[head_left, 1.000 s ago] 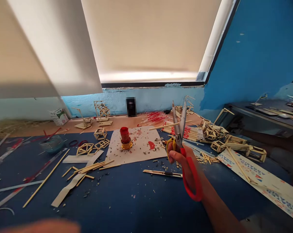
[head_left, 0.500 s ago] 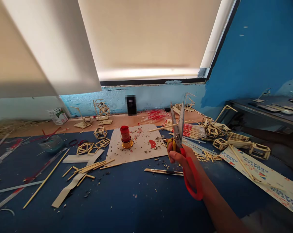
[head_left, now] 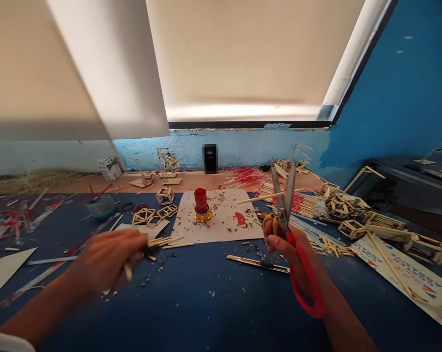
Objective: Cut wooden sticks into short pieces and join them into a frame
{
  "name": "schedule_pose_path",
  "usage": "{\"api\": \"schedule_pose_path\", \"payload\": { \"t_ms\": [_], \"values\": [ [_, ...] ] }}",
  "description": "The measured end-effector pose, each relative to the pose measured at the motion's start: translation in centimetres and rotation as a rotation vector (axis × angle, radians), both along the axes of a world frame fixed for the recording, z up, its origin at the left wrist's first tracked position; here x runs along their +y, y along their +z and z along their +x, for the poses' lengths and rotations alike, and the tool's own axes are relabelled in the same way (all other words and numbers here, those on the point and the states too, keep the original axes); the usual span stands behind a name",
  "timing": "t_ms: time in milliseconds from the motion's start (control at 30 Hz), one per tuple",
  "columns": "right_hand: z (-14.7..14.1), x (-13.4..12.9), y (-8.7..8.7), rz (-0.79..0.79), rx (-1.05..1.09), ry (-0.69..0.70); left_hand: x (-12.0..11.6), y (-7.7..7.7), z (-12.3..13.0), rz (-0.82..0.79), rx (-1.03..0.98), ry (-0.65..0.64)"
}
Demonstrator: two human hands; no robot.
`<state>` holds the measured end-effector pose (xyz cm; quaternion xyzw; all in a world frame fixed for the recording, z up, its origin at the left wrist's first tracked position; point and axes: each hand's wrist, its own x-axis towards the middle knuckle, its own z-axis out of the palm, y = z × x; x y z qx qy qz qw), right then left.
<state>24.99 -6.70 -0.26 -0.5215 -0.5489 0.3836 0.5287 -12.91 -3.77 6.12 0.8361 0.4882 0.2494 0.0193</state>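
Observation:
My right hand [head_left: 285,239] is closed round the yellow and red handles of a pair of scissors [head_left: 284,195], blades parted and pointing up. A thin wooden stick [head_left: 259,197] shows beside the blades; whether they touch is unclear. My left hand [head_left: 111,254], blurred, hangs over the left part of the blue table beside a small pile of sticks [head_left: 164,241]. Its fingertips are smeared, and a short pale piece shows below them. Between the hands a red candle [head_left: 201,199] in a gold holder [head_left: 203,216] stands on a white board [head_left: 184,210].
A cutter knife [head_left: 257,264] lies in front of the board. Stick frames [head_left: 143,216] sit at left, more frames [head_left: 353,229] at right near a printed sheet [head_left: 404,278]. A bowl [head_left: 101,206] stands at left. A black object [head_left: 210,159] stands by the wall.
My left hand has come into view from the left, over the sticks and paper strips. The view has shifted a little left; my right hand still holds the scissors.

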Motion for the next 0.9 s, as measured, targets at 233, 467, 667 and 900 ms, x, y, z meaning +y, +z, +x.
{"api": "schedule_pose_path", "payload": {
  "t_ms": [233, 467, 667, 900],
  "values": [
    [-0.2, -0.5, -0.3, 0.024, -0.037, 0.026, 1.7, -4.7, -7.9, -0.143, 0.259, 0.478],
    [-0.1, -0.8, -0.8, 0.002, -0.106, 0.015, 0.5, -2.7, -7.4, -0.172, 0.106, 0.427],
    [-0.6, -1.7, 0.9, -0.046, -0.171, 0.08, 0.3, 2.4, 1.1, -0.265, -0.196, 0.142],
    [0.7, -1.4, 4.0, -0.135, -0.463, 0.197, 3.3, 2.3, 10.0, -0.299, -0.433, -0.309]
  ]
}}
